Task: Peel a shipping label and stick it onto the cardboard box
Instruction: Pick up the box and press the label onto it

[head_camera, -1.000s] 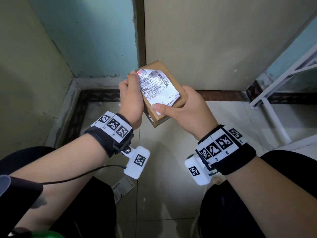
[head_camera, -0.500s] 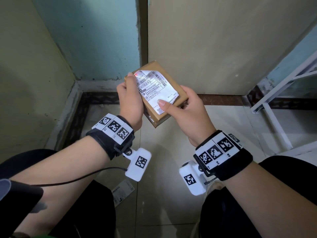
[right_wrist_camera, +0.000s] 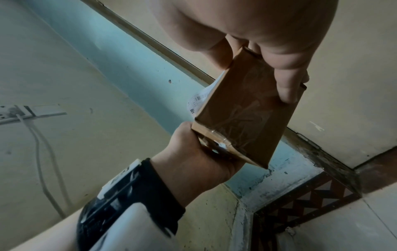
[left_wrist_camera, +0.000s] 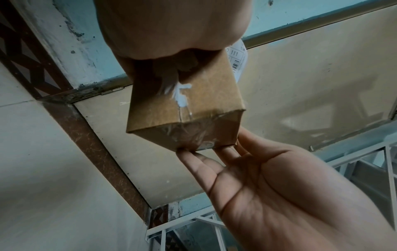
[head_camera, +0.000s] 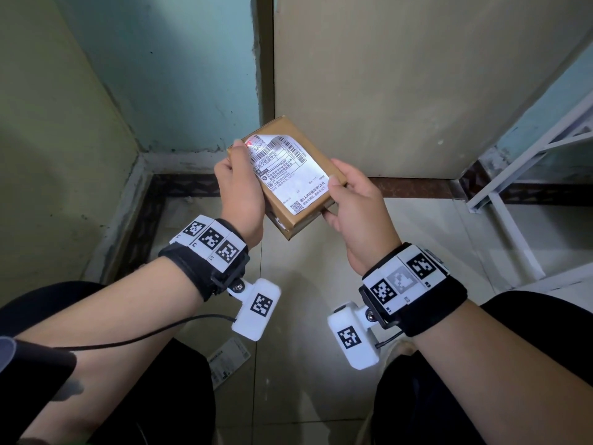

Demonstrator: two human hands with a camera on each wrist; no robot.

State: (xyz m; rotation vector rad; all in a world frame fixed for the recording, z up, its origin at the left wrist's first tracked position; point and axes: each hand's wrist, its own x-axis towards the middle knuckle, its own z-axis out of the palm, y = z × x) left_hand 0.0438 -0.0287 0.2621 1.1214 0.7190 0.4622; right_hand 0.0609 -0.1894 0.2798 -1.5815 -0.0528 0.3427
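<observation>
A small brown cardboard box (head_camera: 290, 223) is held in the air between both hands. A white shipping label (head_camera: 288, 178) with barcodes lies on its top face, and the label's far edge curls up off the cardboard. My left hand (head_camera: 240, 194) grips the box's left side with the thumb on the label's far-left corner. My right hand (head_camera: 356, 207) holds the right edge, thumb on top and fingers underneath. In the left wrist view the box's taped underside (left_wrist_camera: 184, 110) shows, with the right hand's fingers (left_wrist_camera: 225, 152) at its end. The right wrist view shows the box (right_wrist_camera: 242, 115), the label's edge (right_wrist_camera: 197, 100) and the left hand (right_wrist_camera: 193, 158).
A printed paper sheet (head_camera: 229, 361) lies on the tiled floor between my knees. A white metal frame (head_camera: 513, 187) stands at the right. Walls meet in a corner just behind the box. A power strip (right_wrist_camera: 21, 113) with a cable hangs on the left wall.
My right thumb has left the lower part of the label and moved to the box's right edge. The box has turned a little, and the label's far edge still curls up.
</observation>
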